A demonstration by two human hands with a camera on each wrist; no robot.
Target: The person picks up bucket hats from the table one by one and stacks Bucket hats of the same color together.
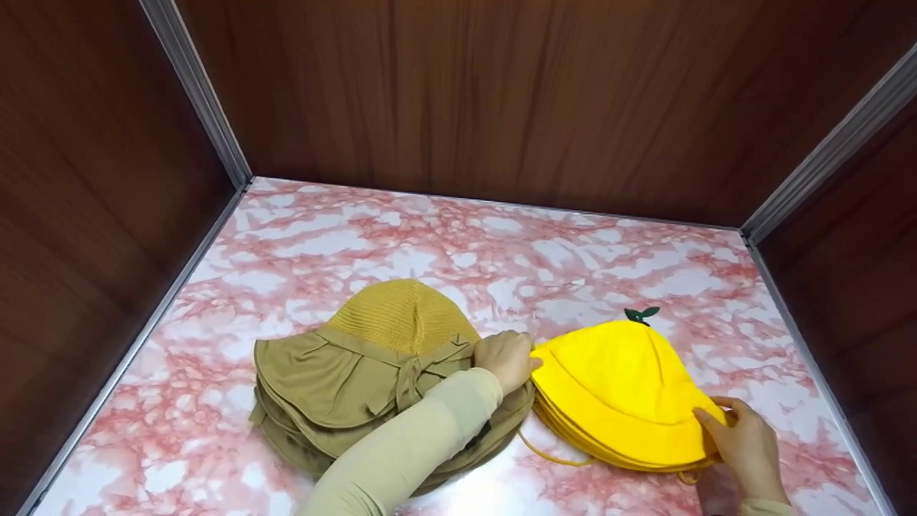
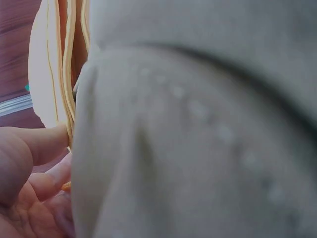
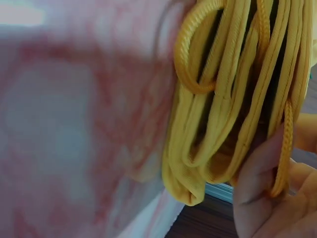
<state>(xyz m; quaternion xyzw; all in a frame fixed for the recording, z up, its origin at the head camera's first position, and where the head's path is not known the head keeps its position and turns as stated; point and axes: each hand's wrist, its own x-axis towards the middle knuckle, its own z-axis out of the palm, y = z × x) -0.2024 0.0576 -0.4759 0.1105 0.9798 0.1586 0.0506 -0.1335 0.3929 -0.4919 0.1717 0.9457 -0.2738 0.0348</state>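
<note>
A stack of yellow bucket hats (image 1: 616,380) lies at the right of the table, a green sprout on the top crown. At the stack's left edge, my left hand (image 1: 509,358) pinches the brim; in the left wrist view its thumb (image 2: 47,144) presses the brim edges. On the opposite side my right hand (image 1: 749,441) grips the brim, thumb on top. Layered yellow brims (image 3: 228,99) with looped cords fill much of the right wrist view. Beneath my left forearm sit stacked olive sun hats (image 1: 322,380) with a mustard mesh crown (image 1: 401,312).
The tabletop (image 1: 458,236) has a pink and white marbled pattern. Dark wood-grain panels (image 1: 458,93) with metal corner strips (image 1: 208,100) enclose it at the back and both sides. A yellow cord (image 1: 551,455) trails from the yellow stack toward the olive hats.
</note>
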